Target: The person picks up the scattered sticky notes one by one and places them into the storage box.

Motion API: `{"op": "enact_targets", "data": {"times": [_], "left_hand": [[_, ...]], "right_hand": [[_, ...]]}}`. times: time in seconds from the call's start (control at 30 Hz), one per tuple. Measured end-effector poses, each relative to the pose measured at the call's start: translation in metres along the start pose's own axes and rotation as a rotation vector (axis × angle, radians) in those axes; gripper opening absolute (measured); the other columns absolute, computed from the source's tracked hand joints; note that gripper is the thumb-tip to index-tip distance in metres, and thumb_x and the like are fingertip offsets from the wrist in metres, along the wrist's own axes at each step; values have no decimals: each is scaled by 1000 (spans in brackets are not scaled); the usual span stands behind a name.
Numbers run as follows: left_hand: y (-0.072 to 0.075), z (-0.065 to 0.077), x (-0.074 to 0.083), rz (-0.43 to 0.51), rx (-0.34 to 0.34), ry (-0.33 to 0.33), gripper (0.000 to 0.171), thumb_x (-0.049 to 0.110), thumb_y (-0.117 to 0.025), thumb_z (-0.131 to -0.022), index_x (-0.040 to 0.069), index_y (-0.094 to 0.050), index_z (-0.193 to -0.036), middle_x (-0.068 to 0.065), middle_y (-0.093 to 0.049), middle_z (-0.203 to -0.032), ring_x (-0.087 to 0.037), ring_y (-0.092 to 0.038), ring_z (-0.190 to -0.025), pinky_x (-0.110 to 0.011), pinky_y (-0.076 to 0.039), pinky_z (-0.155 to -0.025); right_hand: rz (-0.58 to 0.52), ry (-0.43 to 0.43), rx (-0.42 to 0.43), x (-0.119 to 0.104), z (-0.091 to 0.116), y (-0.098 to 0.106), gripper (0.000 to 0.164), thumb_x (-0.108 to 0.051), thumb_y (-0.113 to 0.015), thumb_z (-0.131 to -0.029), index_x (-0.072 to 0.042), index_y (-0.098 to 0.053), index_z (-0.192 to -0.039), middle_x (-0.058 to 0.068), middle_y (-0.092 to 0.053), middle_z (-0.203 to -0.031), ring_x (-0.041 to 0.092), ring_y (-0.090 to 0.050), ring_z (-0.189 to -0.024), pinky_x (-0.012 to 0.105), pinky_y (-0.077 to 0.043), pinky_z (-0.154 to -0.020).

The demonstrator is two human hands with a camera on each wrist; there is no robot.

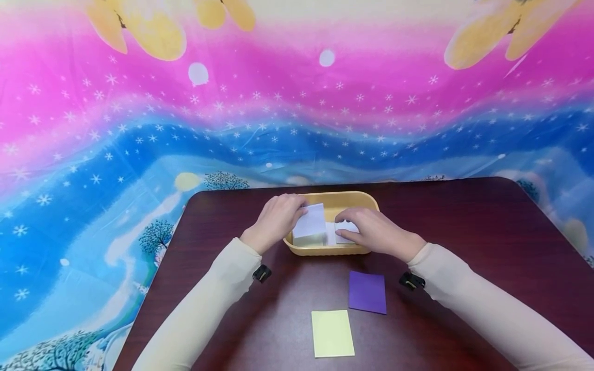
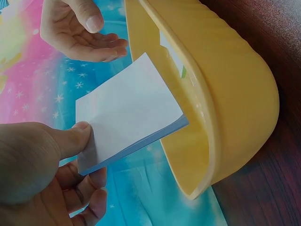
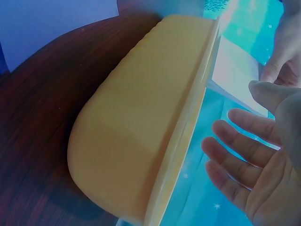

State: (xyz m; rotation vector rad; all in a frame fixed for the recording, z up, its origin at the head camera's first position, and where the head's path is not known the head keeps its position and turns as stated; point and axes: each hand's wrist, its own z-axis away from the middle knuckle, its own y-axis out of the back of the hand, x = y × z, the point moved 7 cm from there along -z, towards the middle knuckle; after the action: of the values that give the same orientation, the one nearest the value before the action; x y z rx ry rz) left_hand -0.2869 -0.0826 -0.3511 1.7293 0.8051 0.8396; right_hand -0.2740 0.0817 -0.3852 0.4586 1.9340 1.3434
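Note:
Between thumb and fingers, my left hand (image 1: 277, 217) pinches a pale white-lavender note pad (image 2: 129, 103) by one edge. The pad is tilted at the left side of a yellow plastic basket (image 1: 328, 251). My right hand (image 1: 378, 229) hovers over the basket's right side, fingers relaxed and slightly bent. Both wrist views show nothing in its grasp. Below its fingers, in the head view, a white pad (image 1: 345, 236) lies inside the basket. The left wrist view shows a white piece with a green corner (image 2: 174, 56) inside; most of the basket's contents are hidden.
On the dark brown table (image 1: 223, 330) in front of the basket lie a purple note pad (image 1: 367, 292) and, nearer, a pale yellow note pad (image 1: 332, 333). Behind the table hangs a colourful patterned cloth (image 1: 297, 103).

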Motion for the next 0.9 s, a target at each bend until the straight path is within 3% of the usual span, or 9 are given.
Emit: {"op": "enact_targets", "data": {"times": [0.9], "left_hand": [[-22, -21, -6, -13, -104, 69, 22, 28, -52, -95, 18, -67, -108, 3, -68, -101, -11, -59, -84, -31, -47, -72]], "right_hand": [[-4, -34, 4, 10, -4, -2, 33, -34, -60, -89, -9, -69, -109, 4, -69, -104, 19, -62, -97, 37, -50, -82]]}}
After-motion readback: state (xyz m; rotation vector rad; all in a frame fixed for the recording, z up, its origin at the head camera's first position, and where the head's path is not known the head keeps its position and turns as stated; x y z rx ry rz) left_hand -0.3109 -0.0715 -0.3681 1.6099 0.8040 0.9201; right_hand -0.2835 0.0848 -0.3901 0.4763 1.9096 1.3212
